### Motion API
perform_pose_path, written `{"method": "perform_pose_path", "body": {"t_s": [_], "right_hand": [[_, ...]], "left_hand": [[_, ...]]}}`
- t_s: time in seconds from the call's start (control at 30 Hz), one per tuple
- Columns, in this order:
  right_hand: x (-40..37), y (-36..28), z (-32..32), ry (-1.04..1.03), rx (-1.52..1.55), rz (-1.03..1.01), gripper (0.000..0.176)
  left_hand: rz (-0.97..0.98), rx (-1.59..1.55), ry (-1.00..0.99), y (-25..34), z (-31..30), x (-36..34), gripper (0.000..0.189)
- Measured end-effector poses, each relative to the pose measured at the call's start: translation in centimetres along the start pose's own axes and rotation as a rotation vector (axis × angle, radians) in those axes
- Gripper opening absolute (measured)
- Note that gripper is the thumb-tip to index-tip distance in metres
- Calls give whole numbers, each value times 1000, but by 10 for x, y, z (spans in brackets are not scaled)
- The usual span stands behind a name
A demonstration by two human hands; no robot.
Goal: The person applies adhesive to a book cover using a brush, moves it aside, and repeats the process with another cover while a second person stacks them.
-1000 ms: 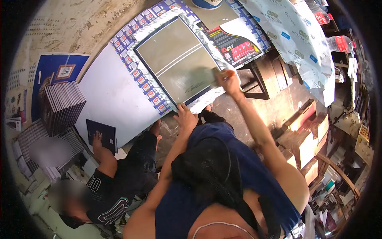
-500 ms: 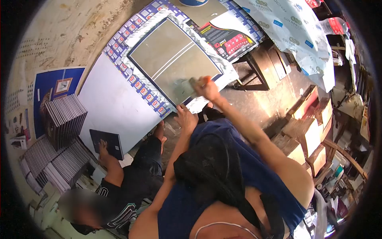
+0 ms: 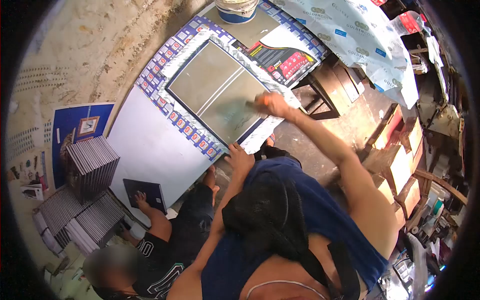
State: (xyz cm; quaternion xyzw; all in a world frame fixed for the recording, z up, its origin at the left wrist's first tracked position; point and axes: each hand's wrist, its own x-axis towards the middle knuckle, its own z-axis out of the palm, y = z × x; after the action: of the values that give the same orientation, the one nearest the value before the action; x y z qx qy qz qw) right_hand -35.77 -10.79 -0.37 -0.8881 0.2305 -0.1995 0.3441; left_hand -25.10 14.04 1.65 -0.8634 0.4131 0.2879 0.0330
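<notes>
An unfolded book cover (image 3: 200,82) lies on the table, its grey-brown boards edged in dark blue and split by white strips. A wet, shiny patch shows on its near part. My right hand (image 3: 274,106) is closed around a brush (image 3: 254,105) with a bit of orange showing, over the cover's right side; motion blurs the bristles. My left hand (image 3: 240,158) rests at the cover's near corner, fingers stretched out onto its edge. Beneath the cover lie crumpled silvery-white paper (image 3: 260,131) and a printed blue-and-white sheet (image 3: 182,125).
At the table's far end stands a tub (image 3: 236,14). A co-worker's hand (image 3: 142,199) lies on a dark book (image 3: 155,194) at left, beside stacked books (image 3: 92,167). A wooden stool (image 3: 332,92) and wooden blocks (image 3: 392,170) stand right, near a plastic bottle (image 3: 407,23).
My right hand has swept the brush right, away from the wet patch. My left hand stays at the near corner. The view has shifted, showing more of the tub.
</notes>
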Motion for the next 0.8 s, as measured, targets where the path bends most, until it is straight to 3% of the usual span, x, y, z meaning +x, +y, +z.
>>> {"method": "perform_pose_path", "body": {"t_s": [0.03,0.07,0.13,0.17,0.23,0.3,0.37,0.43,0.53,0.57,0.6,0.63,0.67,0.77,0.8], "right_hand": [[15,31,1,-84,-163,182,29],[29,56,-9,2,-192,98,30],[70,43,-45,65,-365,177,26],[83,35,-56,117,-397,119,20],[97,38,-38,176,-383,166,16],[83,-7,-23,154,-151,83,16],[55,-20,52,283,169,110,21],[40,-40,84,-104,97,-43,31],[86,-19,60,-350,-143,294,42],[102,10,52,-175,-122,232,56],[125,24,36,-124,-215,254,58],[140,44,21,-13,-195,129,58],[154,62,8,-90,-212,82,56],[176,45,-30,-149,-210,220,41],[172,38,-23,-66,-154,166,37]], "left_hand": [[13,31,9,-3,4,1,78],[26,63,19,-6,10,2,78],[62,78,17,-10,8,3,76],[76,64,31,-11,8,3,76],[92,28,61,-13,7,3,75],[74,21,-8,-17,0,7,74],[55,12,-39,-17,3,8,74],[46,-2,-37,-15,2,13,73],[20,23,-46,-17,10,16,72],[10,5,-40,-17,11,17,72],[0,-11,-36,-17,11,16,71],[-9,-29,-33,-16,12,15,71],[-43,-19,-49,-15,13,14,71],[-152,-3,-12,1,22,15,74],[-185,10,41,9,22,12,75]]}}
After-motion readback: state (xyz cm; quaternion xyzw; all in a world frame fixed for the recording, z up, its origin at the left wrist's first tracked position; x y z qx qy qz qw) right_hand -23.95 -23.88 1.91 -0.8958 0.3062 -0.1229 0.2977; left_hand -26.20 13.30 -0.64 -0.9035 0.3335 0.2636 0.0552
